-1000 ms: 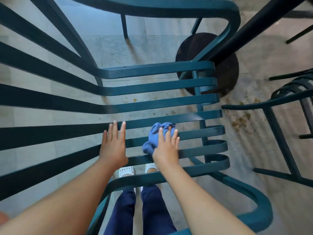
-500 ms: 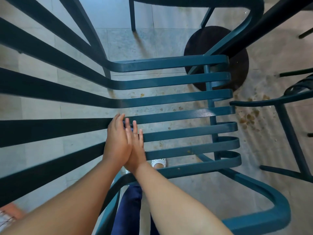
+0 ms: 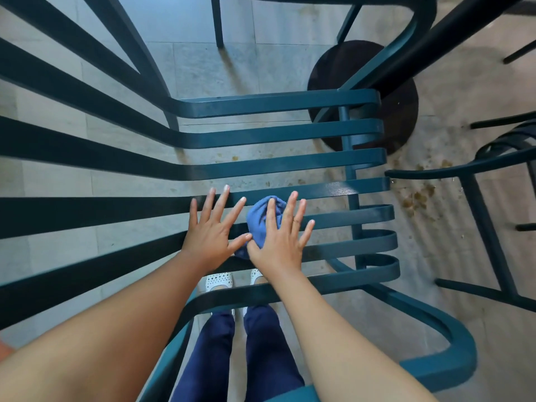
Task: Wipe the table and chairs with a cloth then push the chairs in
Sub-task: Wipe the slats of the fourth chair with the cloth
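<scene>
Your right fingers (image 3: 290, 211) lie spread and flat over the blue cloth (image 3: 262, 219), pressing it onto the seat slats rather than gripping it; an open palm like this probably spreads the pressure so the bunched cloth drags along a slat without slipping through the gaps. Your left fingers (image 3: 216, 203) are also splayed and hold nothing, resting on the slats just beside the cloth, with the thumb touching its lower edge. That left hand (image 3: 213, 233) looks placed to brace you as you lean over. The right hand (image 3: 280, 242) sits over the middle slats of the teal chair (image 3: 275, 132), toward the seat's rear half. Through the slats you can see the tiled floor (image 3: 130, 181), with brown crumbs scattered to the right, and the dark round table base (image 3: 403, 111) beyond the seat's front edge. A second chair (image 3: 478, 207) stands to the right. By my reading, you are midway through wiping this seat; pushing the chairs in is yet to come.
</scene>
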Available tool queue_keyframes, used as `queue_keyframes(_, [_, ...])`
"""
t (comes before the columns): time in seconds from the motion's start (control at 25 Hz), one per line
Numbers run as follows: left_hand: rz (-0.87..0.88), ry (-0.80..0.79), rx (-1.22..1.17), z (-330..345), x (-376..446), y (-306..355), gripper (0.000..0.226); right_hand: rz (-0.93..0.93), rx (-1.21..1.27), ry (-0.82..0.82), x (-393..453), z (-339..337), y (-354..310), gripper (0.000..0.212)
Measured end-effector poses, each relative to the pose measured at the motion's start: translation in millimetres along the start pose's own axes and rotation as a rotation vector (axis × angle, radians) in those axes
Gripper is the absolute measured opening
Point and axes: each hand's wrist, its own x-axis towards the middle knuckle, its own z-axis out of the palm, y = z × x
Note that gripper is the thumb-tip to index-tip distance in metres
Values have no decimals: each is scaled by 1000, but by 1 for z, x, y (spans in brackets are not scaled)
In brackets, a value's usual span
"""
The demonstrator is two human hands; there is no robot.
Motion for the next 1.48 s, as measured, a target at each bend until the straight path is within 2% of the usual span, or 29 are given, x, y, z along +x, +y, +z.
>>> queue_keyframes(0.08, [20, 95, 27, 9, 0, 2, 74, -119, -63, 40, -4, 10, -5, 89])
queue_keyframes(0.16, [12, 202, 13, 18, -4, 7, 65, -262, -190, 64, -5, 18, -2, 82])
queue_keyframes(0.24, [24, 273, 3, 25, -5, 15, 61, -291, -196, 92, 0, 22, 14, 74])
queue_keyframes(0.32, [50, 254, 2, 29, -2, 24, 60, -235, -167, 109, 2, 17, 33, 72])
queue_keyframes(0.44, [-51, 92, -59, 28, 7, 40, 74, -153, -136, 151, 6, 6, 68, 71])
queue_keyframes(0.52, [-148, 58, -77, 27, 9, 47, 65, -146, -139, 163, 9, -4, 95, 69])
queue_keyframes(0.6, [-173, 80, -94, 24, 10, 49, 52, -89, -122, 173, 13, -8, 112, 68])
queue_keyframes(0.68, [-105, 110, -88, 23, 15, 50, 45, 82, -88, 158, 12, -7, 97, 76])
queue_keyframes(0.76, [37, 106, -42, 22, 24, 61, 42, 199, -96, 120, 10, -4, 69, 87])
queue_keyframes(0.88, [121, 144, -34, 22, 37, 91, 38, 91, -138, 84, 10, 0, 69, 92])
queue_keyframes(1.0, [83, 103, -28, 21, 40, 104, 53, 23, -94, 19, 9, -6, 90, 80])
queue_keyframes(1.2, [23, 19, -100, 15, 50, 129, 73, 141, 16, 9, 13, -27, 104, 67])
queue_keyframes(1.36, [41, 19, -112, 15, 55, 139, 58, 233, 10, 105, 20, -32, 131, 56])
queue_keyframes(1.48, [140, 18, -148, 20, 44, 120, 59, 353, 76, 172, 33, -43, 150, 51])
